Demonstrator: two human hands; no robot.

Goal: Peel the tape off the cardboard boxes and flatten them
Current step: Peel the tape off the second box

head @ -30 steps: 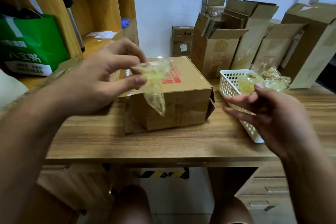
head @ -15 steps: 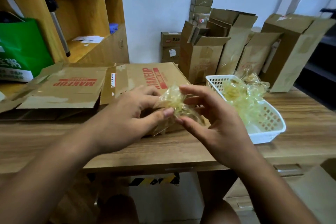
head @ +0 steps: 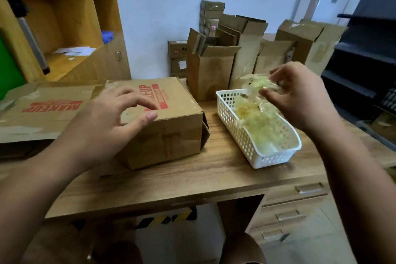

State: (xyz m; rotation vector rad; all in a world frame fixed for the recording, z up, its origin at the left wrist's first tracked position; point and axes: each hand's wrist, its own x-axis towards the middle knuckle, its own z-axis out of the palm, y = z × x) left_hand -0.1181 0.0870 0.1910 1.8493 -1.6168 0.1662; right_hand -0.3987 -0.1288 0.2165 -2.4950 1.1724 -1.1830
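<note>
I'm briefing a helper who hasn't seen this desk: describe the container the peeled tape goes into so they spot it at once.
On the wooden desk, look right of the brown MAKEUP box. The white plastic basket sits there, partly filled with crumpled yellowish tape. It is the only white, perforated thing among brown cardboard.

Tape wad point(head: 260, 84) now over basket point(head: 276, 156)

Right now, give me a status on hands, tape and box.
Right hand pinching tape wad above white basket. Left hand open over unflattened box. Nothing blocking.
</note>
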